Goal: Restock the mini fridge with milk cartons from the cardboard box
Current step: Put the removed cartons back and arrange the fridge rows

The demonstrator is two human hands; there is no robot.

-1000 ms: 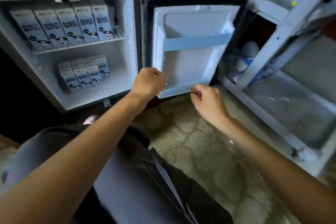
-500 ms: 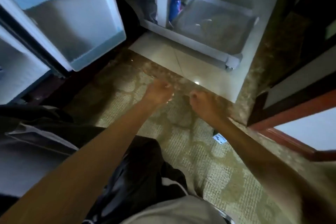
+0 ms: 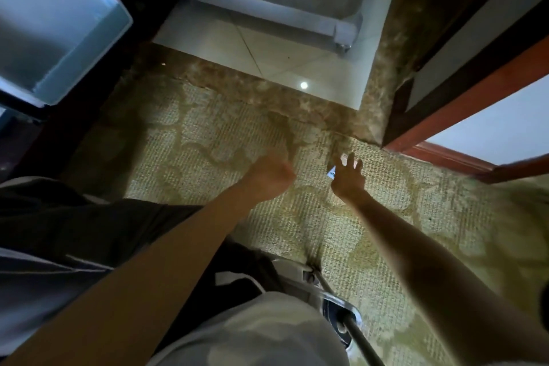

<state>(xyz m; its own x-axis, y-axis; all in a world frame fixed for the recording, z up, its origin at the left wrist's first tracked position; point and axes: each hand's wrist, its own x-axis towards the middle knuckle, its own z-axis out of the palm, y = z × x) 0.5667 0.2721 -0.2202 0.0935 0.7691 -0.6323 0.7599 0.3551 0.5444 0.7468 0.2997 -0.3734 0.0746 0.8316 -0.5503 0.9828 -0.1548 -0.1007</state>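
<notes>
This looks like a carpeted living space, a hotel room or a home rather than a workplace. A woven carpet (image 3: pixel 208 157) with a pale scroll pattern meets a marble threshold (image 3: pixel 237 89) and a glossy tiled floor (image 3: pixel 237 44). A reddish wooden door frame (image 3: pixel 460 116), an open mini fridge door (image 3: pixel 59 24) and a white wheeled rack (image 3: pixel 267 18) stand around it.

Patterned beige carpet (image 3: pixel 208 140) covers the foreground | marbled brown border strip (image 3: pixel 267 95) lies between carpet and pale tile floor (image 3: pixel 267 50) | white rack (image 3: pixel 261 12) stands on the tile | red-brown wooden frame (image 3: pixel 463 104) at right | small white scrap (image 3: pixel 331 172) lies on the carpet | metal fitting (image 3: pixel 335 306) at bottom, kind unclear.
</notes>
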